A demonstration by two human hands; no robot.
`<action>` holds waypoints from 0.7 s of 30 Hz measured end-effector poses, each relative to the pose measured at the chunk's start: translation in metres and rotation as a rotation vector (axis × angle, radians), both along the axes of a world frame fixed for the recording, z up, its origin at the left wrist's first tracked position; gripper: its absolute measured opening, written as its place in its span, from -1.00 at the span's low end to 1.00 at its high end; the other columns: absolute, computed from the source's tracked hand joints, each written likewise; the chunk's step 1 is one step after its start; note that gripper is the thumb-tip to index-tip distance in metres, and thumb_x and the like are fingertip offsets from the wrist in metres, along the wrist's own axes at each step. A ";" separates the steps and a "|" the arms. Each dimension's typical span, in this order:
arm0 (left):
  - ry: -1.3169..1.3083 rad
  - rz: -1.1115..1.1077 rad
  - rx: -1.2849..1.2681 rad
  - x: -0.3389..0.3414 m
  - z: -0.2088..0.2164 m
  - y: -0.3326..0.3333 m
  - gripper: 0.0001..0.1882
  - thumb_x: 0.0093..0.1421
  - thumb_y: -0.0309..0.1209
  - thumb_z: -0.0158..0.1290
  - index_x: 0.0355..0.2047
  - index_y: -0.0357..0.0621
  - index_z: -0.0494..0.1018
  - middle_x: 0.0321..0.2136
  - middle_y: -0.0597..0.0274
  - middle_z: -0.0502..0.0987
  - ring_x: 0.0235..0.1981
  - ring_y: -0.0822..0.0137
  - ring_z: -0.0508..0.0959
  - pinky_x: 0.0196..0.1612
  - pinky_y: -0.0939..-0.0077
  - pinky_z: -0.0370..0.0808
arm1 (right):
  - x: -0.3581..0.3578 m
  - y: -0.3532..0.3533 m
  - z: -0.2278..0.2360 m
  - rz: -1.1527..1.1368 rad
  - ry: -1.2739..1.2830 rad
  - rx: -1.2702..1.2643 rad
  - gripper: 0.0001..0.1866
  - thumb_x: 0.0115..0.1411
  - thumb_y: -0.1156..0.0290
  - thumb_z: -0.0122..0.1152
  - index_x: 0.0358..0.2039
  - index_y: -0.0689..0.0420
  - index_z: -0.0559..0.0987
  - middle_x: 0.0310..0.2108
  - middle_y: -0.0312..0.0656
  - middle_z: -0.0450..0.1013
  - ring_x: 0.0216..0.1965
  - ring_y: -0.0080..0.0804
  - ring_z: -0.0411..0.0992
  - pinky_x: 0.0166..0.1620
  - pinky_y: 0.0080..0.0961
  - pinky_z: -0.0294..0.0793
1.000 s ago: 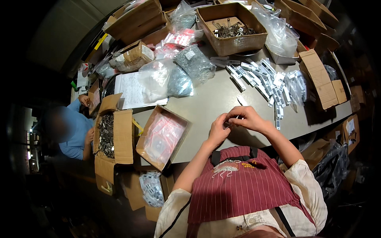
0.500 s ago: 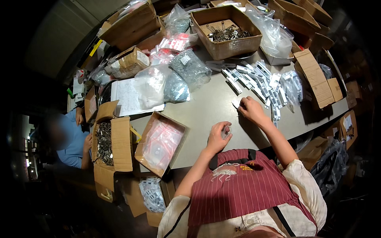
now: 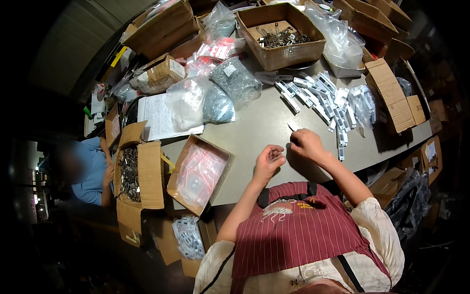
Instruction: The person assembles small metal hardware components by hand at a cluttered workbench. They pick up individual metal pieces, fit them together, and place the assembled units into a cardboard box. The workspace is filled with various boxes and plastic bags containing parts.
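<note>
Over the near part of the table, my left hand [image 3: 265,165] has its fingers curled round a small clear plastic piece [image 3: 275,156], too small to name more exactly. To its right, my right hand [image 3: 308,146] is closed with the fingertips pinched downward; whatever they hold, if anything, is hidden. Just beyond those fingertips lies a small pale, shiny piece [image 3: 293,126] on the tabletop. Farther off to the right is a loose pile of slim white and grey packaged strips [image 3: 329,104], several of them overlapping.
Left of my hands stands an open carton of flat clear bags with red edges [image 3: 198,171]. Beside it a carton holds dark metal parts [image 3: 129,174]; a person in blue [image 3: 93,169] sits there. At the back are a box of metal pieces [image 3: 281,56], bags of small parts [image 3: 236,81] and papers [image 3: 156,117].
My right hand has drawn back toward me, away from the small pale piece. The left hand has turned slightly and still holds the clear plastic. The person's arm at left has shifted.
</note>
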State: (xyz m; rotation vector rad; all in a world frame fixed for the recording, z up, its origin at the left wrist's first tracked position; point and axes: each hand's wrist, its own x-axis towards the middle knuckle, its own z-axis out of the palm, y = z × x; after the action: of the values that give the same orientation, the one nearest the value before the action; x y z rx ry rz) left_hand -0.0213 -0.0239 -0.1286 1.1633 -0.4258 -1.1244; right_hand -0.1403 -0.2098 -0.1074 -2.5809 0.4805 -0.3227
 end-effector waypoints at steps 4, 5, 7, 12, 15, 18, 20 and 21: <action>0.003 0.019 0.000 0.000 -0.006 0.001 -0.68 0.18 -0.62 0.23 -0.05 -0.28 0.47 -0.31 0.37 0.47 -0.24 0.53 0.48 -0.06 0.62 0.45 | -0.001 -0.006 0.016 -0.064 0.021 0.046 -0.84 0.10 0.38 0.25 -0.34 0.18 0.59 -0.38 0.01 0.54 -0.34 0.09 0.55 -0.24 -0.05 0.55; -0.007 0.031 0.017 0.000 -0.008 0.002 -0.68 0.18 -0.62 0.23 -0.05 -0.27 0.47 -0.31 0.37 0.47 -0.24 0.53 0.48 -0.06 0.62 0.45 | -0.006 -0.007 0.013 -0.042 0.074 0.034 -0.84 0.09 0.39 0.25 -0.33 0.18 0.59 -0.38 0.02 0.54 -0.34 0.10 0.55 -0.25 -0.05 0.55; -0.025 0.053 0.049 0.001 -0.005 0.002 -0.68 0.18 -0.62 0.23 -0.05 -0.27 0.47 -0.31 0.37 0.47 -0.24 0.53 0.49 -0.06 0.62 0.45 | -0.017 -0.001 0.009 -0.012 0.191 -0.047 -0.82 0.07 0.40 0.25 -0.33 0.20 0.56 -0.40 0.04 0.53 -0.35 0.11 0.56 -0.27 -0.04 0.56; -0.063 0.074 0.039 -0.002 -0.016 0.000 -0.63 0.12 -0.55 0.24 -0.04 -0.15 0.51 -0.33 0.37 0.47 -0.34 0.51 0.49 -0.42 0.60 0.41 | -0.043 0.021 -0.017 -0.019 0.312 -0.135 -0.75 0.06 0.35 0.30 -0.37 0.25 0.51 -0.41 0.07 0.52 -0.34 0.13 0.56 -0.27 -0.04 0.56; -0.163 -0.001 0.082 -0.006 -0.016 0.002 -0.67 0.14 -0.59 0.23 -0.07 -0.19 0.48 -0.34 0.35 0.48 -0.29 0.50 0.50 -0.21 0.57 0.45 | -0.051 0.019 -0.019 0.029 0.141 -0.007 -0.76 0.11 0.32 0.32 -0.37 0.25 0.55 -0.40 0.06 0.53 -0.33 0.09 0.55 -0.25 -0.09 0.55; -0.501 -0.131 0.190 -0.013 0.008 -0.003 -0.67 0.12 -0.60 0.22 -0.09 -0.19 0.47 -0.34 0.25 0.53 -0.27 0.42 0.55 -0.14 0.51 0.49 | -0.049 0.033 0.009 -0.033 -0.079 0.232 -0.76 0.13 0.28 0.29 -0.34 0.18 0.51 -0.35 0.01 0.52 -0.28 0.14 0.52 -0.22 0.02 0.49; -0.725 -0.198 0.172 -0.019 0.012 -0.005 -0.66 0.11 -0.58 0.22 -0.08 -0.17 0.46 -0.32 0.19 0.55 -0.28 0.34 0.59 -0.17 0.46 0.51 | -0.049 0.040 0.024 0.019 -0.162 0.318 -0.80 0.21 0.28 0.26 -0.25 0.12 0.59 -0.33 -0.04 0.53 -0.32 0.01 0.53 -0.23 -0.10 0.51; -0.810 -0.202 0.106 -0.019 0.006 -0.007 -0.65 0.10 -0.56 0.22 -0.08 -0.16 0.47 -0.32 0.16 0.56 -0.27 0.30 0.60 -0.17 0.43 0.52 | -0.047 0.043 0.038 0.061 -0.184 0.349 -0.81 0.23 0.29 0.24 -0.22 0.11 0.60 -0.33 -0.05 0.54 -0.32 -0.03 0.54 -0.23 -0.14 0.53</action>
State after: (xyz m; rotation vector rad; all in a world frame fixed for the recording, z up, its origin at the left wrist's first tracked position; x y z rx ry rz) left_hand -0.0401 -0.0304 -0.1226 1.6802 -1.1336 -0.8058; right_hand -0.1876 -0.1671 -0.0689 -2.1982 0.3550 -0.4114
